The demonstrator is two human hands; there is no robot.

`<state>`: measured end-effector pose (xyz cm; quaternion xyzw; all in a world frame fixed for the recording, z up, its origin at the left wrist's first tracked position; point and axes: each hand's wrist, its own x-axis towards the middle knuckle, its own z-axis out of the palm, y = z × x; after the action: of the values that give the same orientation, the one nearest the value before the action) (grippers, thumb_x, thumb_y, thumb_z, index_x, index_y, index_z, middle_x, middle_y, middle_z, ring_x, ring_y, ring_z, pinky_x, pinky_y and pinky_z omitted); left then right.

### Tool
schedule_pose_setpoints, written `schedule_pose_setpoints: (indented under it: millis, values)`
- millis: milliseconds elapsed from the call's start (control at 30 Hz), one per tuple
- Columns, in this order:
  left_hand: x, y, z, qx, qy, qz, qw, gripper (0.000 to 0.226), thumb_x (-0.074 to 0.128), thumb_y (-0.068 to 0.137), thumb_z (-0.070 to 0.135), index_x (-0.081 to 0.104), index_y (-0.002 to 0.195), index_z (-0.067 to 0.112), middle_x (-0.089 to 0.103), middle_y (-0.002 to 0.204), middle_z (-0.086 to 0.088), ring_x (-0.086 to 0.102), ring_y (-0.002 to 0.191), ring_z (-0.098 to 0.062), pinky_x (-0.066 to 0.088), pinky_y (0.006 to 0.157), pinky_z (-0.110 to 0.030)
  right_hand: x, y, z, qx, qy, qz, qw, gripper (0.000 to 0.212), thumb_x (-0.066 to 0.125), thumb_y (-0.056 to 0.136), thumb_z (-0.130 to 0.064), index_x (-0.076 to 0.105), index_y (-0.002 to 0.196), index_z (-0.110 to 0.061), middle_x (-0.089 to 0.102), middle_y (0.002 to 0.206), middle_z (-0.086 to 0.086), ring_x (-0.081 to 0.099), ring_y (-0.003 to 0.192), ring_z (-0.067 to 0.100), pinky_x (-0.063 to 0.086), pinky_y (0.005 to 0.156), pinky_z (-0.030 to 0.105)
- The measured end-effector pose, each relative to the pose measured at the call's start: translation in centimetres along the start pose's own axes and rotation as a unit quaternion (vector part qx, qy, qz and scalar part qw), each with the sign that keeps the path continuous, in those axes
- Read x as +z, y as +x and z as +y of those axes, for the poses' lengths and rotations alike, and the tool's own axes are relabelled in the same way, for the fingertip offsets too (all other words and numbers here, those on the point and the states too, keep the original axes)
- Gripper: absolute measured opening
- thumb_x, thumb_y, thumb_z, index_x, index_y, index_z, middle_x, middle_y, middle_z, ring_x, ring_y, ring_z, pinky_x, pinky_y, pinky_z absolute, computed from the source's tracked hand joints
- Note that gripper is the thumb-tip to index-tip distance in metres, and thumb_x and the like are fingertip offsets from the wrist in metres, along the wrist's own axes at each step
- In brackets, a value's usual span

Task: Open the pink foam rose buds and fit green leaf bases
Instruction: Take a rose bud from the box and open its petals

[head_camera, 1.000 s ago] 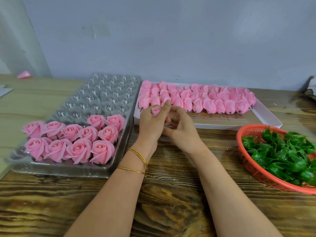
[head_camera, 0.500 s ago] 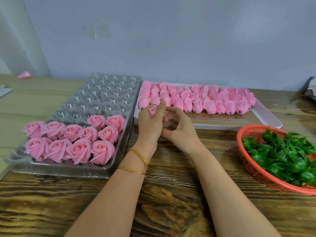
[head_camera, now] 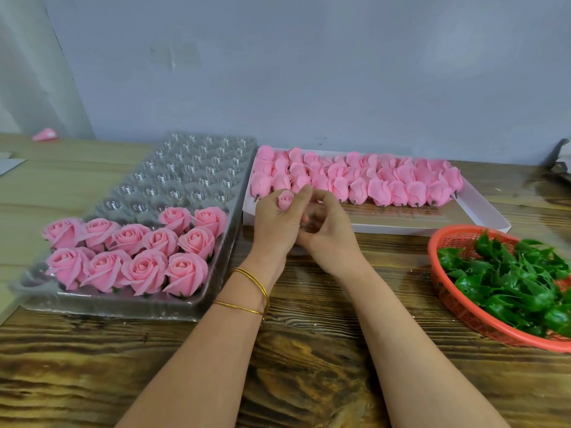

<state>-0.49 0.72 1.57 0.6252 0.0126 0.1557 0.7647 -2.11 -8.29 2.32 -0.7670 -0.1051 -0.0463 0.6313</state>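
Legend: I saw the left hand (head_camera: 275, 225) gripping one pink bud (head_camera: 285, 201) upright over the wooden table (head_camera: 309, 350), at the near edge of the white tray (head_camera: 401, 224). The right hand (head_camera: 332, 234) curled against it; I could not tell its hold. Both sat between the clear tray (head_camera: 225, 257) and the orange basket (head_camera: 448, 291).

We are looking over a wooden surface (head_camera: 309, 359). A clear plastic cell tray (head_camera: 197, 168) is lying at its left, a white flat tray (head_camera: 485, 219) is sitting just beside it, an orange basket (head_camera: 454, 304) is resting at the right, and a pink scrap (head_camera: 44, 135) is lying far back at the left.
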Motion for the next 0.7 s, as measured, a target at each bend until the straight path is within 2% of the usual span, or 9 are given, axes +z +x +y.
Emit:
schedule_pose_setpoints:
  millis: [67, 133, 233, 400, 500, 600, 700]
  values:
    - [-0.12, 0.03, -0.03, -0.003, 0.003, -0.008, 1.000, 0.040, 0.071, 0.087, 0.031, 0.058, 0.049, 0.024, 0.061, 0.055, -0.001, 0.067, 0.060, -0.013, 0.051, 0.052, -0.020, 0.00, -0.14, -0.22, -0.005, -0.002, -0.007, 1.000, 0.051, 0.067, 0.081, 0.011, 0.046, 0.121, -0.012, 0.067, 0.090, 0.016, 0.062, 0.079, 0.016, 0.054, 0.083, 0.041]
    - [-0.23, 0.08, -0.04, -0.006, 0.008, -0.017, 1.000, 0.035, 0.072, 0.085, 0.033, 0.060, 0.053, 0.024, 0.062, 0.057, -0.001, 0.066, 0.061, -0.014, 0.052, 0.054, -0.023, -0.03, -0.28, -0.39, -0.009, -0.002, -0.018, 1.000, 0.050, 0.066, 0.083, 0.012, 0.045, 0.123, -0.010, 0.067, 0.099, 0.024, 0.066, 0.086, 0.025, 0.055, 0.086, 0.044]
    - [-0.46, 0.20, -0.02, -0.004, 0.015, -0.033, 0.999, 0.031, 0.073, 0.084, 0.034, 0.063, 0.057, 0.023, 0.061, 0.057, -0.001, 0.065, 0.062, -0.013, 0.052, 0.056, -0.022, -0.17, -0.38, -0.48, -0.002, 0.004, -0.030, 1.000, 0.050, 0.064, 0.084, 0.012, 0.045, 0.127, -0.003, 0.066, 0.105, 0.026, 0.065, 0.099, 0.036, 0.052, 0.089, 0.051]
    - [-0.43, 0.24, 0.21, 0.015, 0.026, -0.045, 0.999, 0.034, 0.070, 0.087, 0.029, 0.062, 0.054, 0.026, 0.060, 0.055, 0.000, 0.060, 0.056, -0.008, 0.048, 0.052, -0.019, -0.27, -0.43, -0.53, 0.012, 0.025, -0.052, 0.998, 0.050, 0.059, 0.087, 0.015, 0.043, 0.133, 0.000, 0.064, 0.115, 0.024, 0.062, 0.110, 0.036, 0.050, 0.095, 0.056]
    - [-0.23, 0.15, 0.17, 0.020, 0.025, -0.023, 0.999, 0.039, 0.065, 0.091, 0.026, 0.060, 0.052, 0.026, 0.057, 0.051, 0.003, 0.059, 0.050, -0.006, 0.046, 0.047, -0.017, -0.17, -0.41, -0.60, 0.013, 0.030, -0.045, 0.998, 0.051, 0.059, 0.087, 0.014, 0.044, 0.133, -0.003, 0.066, 0.112, 0.020, 0.066, 0.106, 0.029, 0.053, 0.093, 0.052]
    - [-0.08, 0.03, 0.18, 0.007, 0.011, -0.017, 1.000, 0.041, 0.063, 0.093, 0.027, 0.062, 0.052, 0.028, 0.059, 0.049, 0.005, 0.061, 0.049, -0.004, 0.048, 0.046, -0.018, -0.29, -0.31, -0.57, 0.007, 0.029, -0.026, 0.999, 0.052, 0.064, 0.083, 0.013, 0.048, 0.128, -0.008, 0.069, 0.103, 0.019, 0.067, 0.089, 0.018, 0.055, 0.088, 0.046]
    - [0.02, 0.04, 0.17, -0.002, 0.001, -0.017, 1.000, 0.041, 0.063, 0.093, 0.029, 0.064, 0.052, 0.029, 0.060, 0.049, 0.006, 0.062, 0.050, -0.004, 0.049, 0.046, -0.018, -0.34, -0.23, -0.39, 0.003, 0.027, -0.018, 0.999, 0.053, 0.069, 0.079, 0.012, 0.049, 0.122, -0.012, 0.067, 0.095, 0.020, 0.062, 0.081, 0.017, 0.056, 0.080, 0.040]
